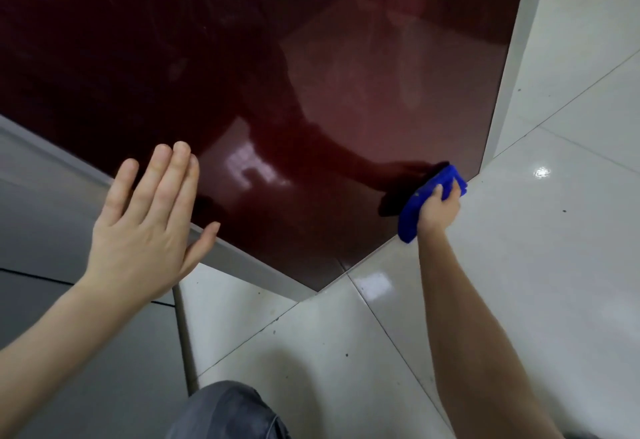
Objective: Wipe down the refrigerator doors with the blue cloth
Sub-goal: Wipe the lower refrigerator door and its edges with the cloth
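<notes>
- Across the upper half of the view, the glossy dark-red refrigerator door [242,57] fills most of the frame, its lower edge running down to a corner near the middle; its shine mirrors a dim arm and bright patches of light.
- Below and to the right lies the pale, glossy tiled floor [519,265], crossed by thin dark grout lines and dotted with small dark specks; a bright light spot shows on it near the right edge.
- At the left stands a grey cabinet side [52,213] beside the door, with a pale strip along the door's lower left edge.
- Along the door's right edge runs a white upright panel [519,40], meeting the floor just beyond the cloth.
- At the bottom middle a knee in grey denim [225,411] juts into view.
- The left hand [145,224] is spread wide and flat, fingers together and raised, thumb out, overlapping the door's lower left edge; whether the palm touches the surface cannot be told. It holds nothing.
- The right hand [438,208] is closed around the bunched bright-blue cloth [427,198], arm stretched forward.
- That cloth is pressed to the door near its lower right edge, close to the floor, its dark reflection beside it.
</notes>
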